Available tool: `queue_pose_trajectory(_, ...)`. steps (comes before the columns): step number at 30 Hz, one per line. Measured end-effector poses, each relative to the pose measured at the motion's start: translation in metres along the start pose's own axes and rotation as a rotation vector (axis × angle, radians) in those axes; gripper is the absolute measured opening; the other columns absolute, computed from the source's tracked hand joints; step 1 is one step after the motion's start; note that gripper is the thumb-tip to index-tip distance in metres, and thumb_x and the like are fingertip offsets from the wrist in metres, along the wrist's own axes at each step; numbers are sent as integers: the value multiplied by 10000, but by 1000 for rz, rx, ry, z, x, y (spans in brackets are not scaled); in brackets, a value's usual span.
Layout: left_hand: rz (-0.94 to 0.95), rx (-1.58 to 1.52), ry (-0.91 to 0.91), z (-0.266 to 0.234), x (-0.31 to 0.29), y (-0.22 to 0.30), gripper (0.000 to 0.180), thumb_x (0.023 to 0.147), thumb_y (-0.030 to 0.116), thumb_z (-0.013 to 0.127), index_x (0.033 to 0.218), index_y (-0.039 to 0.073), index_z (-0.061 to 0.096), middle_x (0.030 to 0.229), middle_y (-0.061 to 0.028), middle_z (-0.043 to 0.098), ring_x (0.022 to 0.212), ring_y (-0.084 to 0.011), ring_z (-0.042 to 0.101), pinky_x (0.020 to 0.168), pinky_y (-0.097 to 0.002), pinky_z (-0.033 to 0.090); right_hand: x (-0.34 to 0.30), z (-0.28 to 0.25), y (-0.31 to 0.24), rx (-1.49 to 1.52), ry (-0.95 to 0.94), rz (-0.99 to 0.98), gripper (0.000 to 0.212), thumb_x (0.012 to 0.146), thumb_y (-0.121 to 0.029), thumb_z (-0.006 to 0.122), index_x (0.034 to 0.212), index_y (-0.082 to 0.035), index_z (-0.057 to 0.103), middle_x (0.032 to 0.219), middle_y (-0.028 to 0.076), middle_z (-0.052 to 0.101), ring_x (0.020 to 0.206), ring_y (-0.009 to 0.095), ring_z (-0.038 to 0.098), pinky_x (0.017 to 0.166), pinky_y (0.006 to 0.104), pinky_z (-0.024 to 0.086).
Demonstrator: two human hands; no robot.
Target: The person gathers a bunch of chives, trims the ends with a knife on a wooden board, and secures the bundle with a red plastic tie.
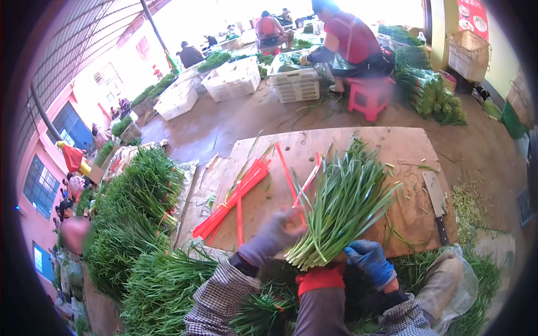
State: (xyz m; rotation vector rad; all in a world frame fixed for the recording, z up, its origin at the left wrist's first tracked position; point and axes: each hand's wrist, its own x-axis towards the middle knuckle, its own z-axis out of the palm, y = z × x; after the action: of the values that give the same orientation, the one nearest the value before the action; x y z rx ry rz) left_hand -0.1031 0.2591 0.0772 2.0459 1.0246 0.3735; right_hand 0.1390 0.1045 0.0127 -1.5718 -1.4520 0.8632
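A bunch of garlic chives [347,196], long green leaves with pale stem ends towards me, lies across the wooden board [347,137]. My left hand [273,238], in a greyish-purple glove, is at the bunch's left side with thumb and fingers apart beside a red strip [286,171]. At the lower right of the stems is my right hand [371,263] in a blue glove, fingers curled; whatever they grip is hidden. Further red strips [238,193] lie in a pile on the board's left half. A cleaver [434,193] with a dark handle rests at the right.
Heaps of chives [140,218] stand on my left and below the board. Cut stem bits [471,207] litter the floor at right. A dark sleeve-like cloth with a red band [320,280] is below the bunch. Ahead, a person [353,42] sits on a pink stool [370,98] near white crates [232,78].
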Motion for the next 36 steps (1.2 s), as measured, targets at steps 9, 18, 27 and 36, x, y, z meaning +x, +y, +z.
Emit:
queue_pose_trajectory(9, -293, 681, 93, 19, 30, -81, 494, 770, 269, 731, 1179, 44, 567, 989, -160, 646, 914, -328, 635, 765, -384, 516, -3, 0, 9, 90, 45, 45, 140, 859, -120, 654, 932, -8, 692, 769, 140, 673, 692, 232, 675, 631, 335, 520)
queue_pose_trajectory(18, -290, -13, 220, -15, 12, -114, 325, 803, 130, 655, 1103, 16, 610, 903, -177, 672, 864, -259, 663, 787, -369, 505, -5, -10, 28, -3, 146, -56, 143, 837, -122, 673, 932, -18, 697, 834, 166, 685, 735, 288, 679, 656, 349, 530)
queue_pose_trajectory(27, -481, 129, 343, -50, -17, -111, 309, 874, 255, 566, 1044, 5, 629, 804, -157, 673, 772, -263, 677, 747, -409, 516, -19, -23, 14, 165, 91, 57, 145, 870, -92, 640, 936, 33, 676, 761, 119, 666, 654, 169, 656, 596, 309, 511)
queue_pose_trajectory(36, -331, -65, 537, -72, -43, -144, 268, 924, 238, 563, 1038, 5, 632, 772, -78, 665, 725, -136, 617, 704, -311, 475, -22, -34, -8, 31, 122, 10, 157, 874, -140, 660, 841, 12, 679, 656, 94, 632, 566, 161, 617, 553, 302, 483)
